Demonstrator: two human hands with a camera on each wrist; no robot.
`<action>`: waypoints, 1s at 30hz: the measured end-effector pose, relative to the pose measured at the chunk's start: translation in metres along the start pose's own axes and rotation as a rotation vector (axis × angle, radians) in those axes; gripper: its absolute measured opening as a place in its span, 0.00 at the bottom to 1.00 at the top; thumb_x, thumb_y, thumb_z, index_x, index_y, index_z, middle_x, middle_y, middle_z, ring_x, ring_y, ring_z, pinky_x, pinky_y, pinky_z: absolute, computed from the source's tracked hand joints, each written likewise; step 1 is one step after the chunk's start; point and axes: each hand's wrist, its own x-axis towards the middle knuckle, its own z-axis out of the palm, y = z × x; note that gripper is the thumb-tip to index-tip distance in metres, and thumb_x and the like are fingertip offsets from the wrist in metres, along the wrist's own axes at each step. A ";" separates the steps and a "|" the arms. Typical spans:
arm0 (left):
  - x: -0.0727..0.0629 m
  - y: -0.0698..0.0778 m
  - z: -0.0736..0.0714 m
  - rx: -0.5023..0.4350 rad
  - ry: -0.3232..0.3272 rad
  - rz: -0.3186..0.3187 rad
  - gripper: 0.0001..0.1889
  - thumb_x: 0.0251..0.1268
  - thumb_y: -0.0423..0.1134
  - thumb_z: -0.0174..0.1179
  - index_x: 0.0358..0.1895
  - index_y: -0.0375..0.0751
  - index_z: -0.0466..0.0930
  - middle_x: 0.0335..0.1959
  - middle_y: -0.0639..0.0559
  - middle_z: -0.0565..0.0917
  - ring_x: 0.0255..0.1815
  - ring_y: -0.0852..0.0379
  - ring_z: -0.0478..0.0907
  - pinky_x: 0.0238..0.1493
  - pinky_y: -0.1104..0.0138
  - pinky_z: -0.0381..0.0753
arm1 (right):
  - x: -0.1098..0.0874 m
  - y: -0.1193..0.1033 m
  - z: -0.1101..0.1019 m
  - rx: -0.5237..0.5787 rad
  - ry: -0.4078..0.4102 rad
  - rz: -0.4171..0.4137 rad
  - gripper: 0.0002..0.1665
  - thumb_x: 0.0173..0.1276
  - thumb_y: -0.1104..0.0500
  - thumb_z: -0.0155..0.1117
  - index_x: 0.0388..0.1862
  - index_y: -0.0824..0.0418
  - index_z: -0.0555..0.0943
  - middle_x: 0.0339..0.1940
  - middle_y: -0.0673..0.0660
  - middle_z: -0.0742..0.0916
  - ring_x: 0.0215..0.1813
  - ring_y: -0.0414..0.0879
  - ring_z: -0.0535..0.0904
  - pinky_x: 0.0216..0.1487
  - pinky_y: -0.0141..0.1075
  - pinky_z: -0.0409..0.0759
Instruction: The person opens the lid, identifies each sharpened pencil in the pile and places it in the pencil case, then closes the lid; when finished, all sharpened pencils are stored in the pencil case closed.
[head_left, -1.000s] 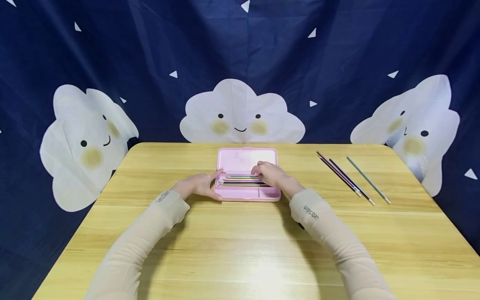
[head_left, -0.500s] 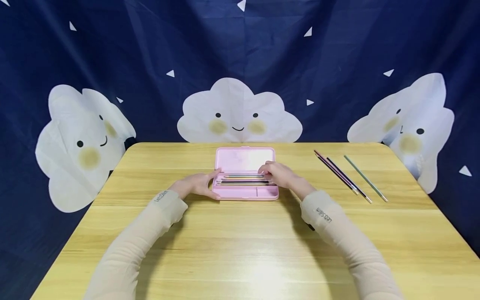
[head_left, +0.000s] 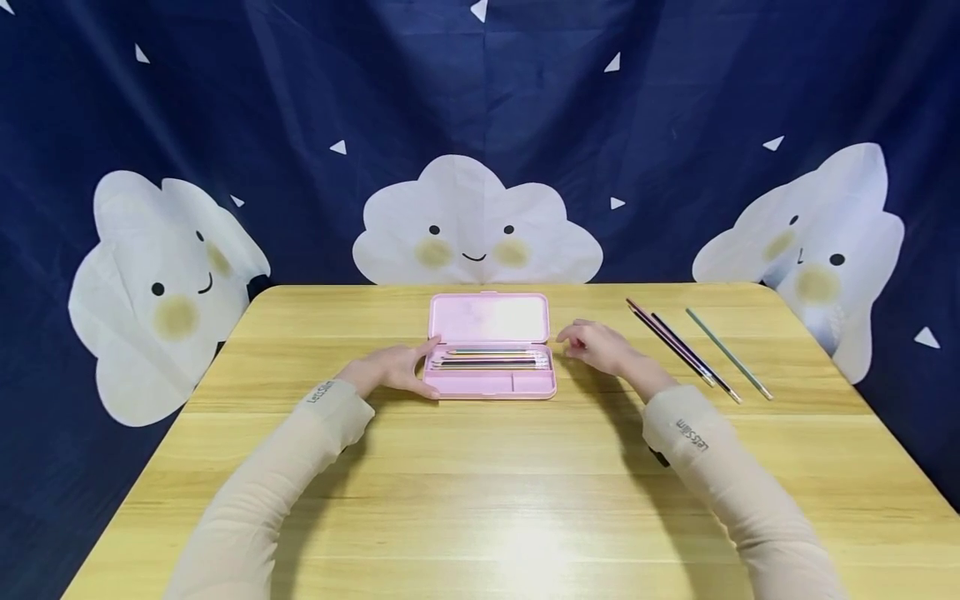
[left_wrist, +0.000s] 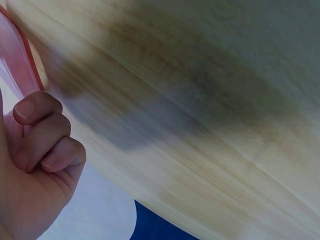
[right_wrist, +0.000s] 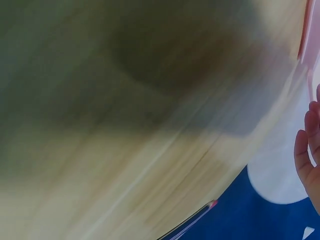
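A pink pencil case lies with its lid raised near the back of the table. Several pencils rest side by side in its long compartment. My left hand grips the case's left end, thumb at the front corner and index finger by the hinge. Curled fingers show beside the pink edge in the left wrist view. To the right of the case, my right hand hovers over the wood with loosely bent fingers and nothing in them. Only part of that hand shows in the right wrist view.
On the right of the wooden table lie several loose pencils: a dark and pinkish group and a green one further right. A dark blue curtain with white clouds hangs behind the table's back edge.
My right hand has let go of the pencils in the case and moved right, off the case. The left hand stays at the case's left end.
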 end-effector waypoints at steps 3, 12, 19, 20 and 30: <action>0.000 -0.001 0.000 0.005 0.004 0.002 0.59 0.43 0.66 0.64 0.73 0.42 0.38 0.63 0.30 0.63 0.62 0.40 0.64 0.61 0.53 0.63 | -0.007 0.007 -0.002 0.004 0.006 0.021 0.11 0.57 0.69 0.64 0.41 0.67 0.80 0.25 0.53 0.77 0.30 0.46 0.71 0.35 0.41 0.72; 0.001 -0.001 -0.001 0.002 0.000 0.002 0.59 0.43 0.65 0.64 0.73 0.43 0.38 0.64 0.30 0.62 0.63 0.40 0.63 0.62 0.54 0.61 | -0.028 0.024 -0.010 0.020 0.035 0.078 0.11 0.57 0.70 0.63 0.41 0.68 0.80 0.24 0.52 0.76 0.28 0.45 0.70 0.33 0.39 0.71; 0.001 -0.001 -0.001 0.002 0.004 0.007 0.59 0.43 0.65 0.64 0.73 0.43 0.38 0.64 0.30 0.62 0.63 0.40 0.64 0.62 0.54 0.62 | -0.045 0.038 -0.018 0.037 0.036 0.108 0.11 0.57 0.70 0.63 0.41 0.70 0.79 0.23 0.53 0.76 0.28 0.44 0.69 0.33 0.40 0.71; 0.001 -0.001 -0.001 0.005 0.005 0.007 0.59 0.43 0.65 0.64 0.73 0.43 0.38 0.64 0.30 0.62 0.63 0.40 0.63 0.62 0.54 0.62 | -0.047 0.040 -0.019 0.032 0.040 0.109 0.11 0.57 0.70 0.63 0.41 0.71 0.79 0.23 0.53 0.77 0.28 0.44 0.70 0.33 0.40 0.71; 0.002 -0.001 0.000 0.009 -0.006 0.002 0.60 0.43 0.66 0.63 0.73 0.42 0.37 0.65 0.30 0.61 0.63 0.39 0.63 0.63 0.53 0.61 | -0.073 0.063 -0.023 0.005 0.018 0.213 0.17 0.57 0.68 0.64 0.45 0.74 0.76 0.33 0.64 0.79 0.34 0.54 0.76 0.40 0.49 0.73</action>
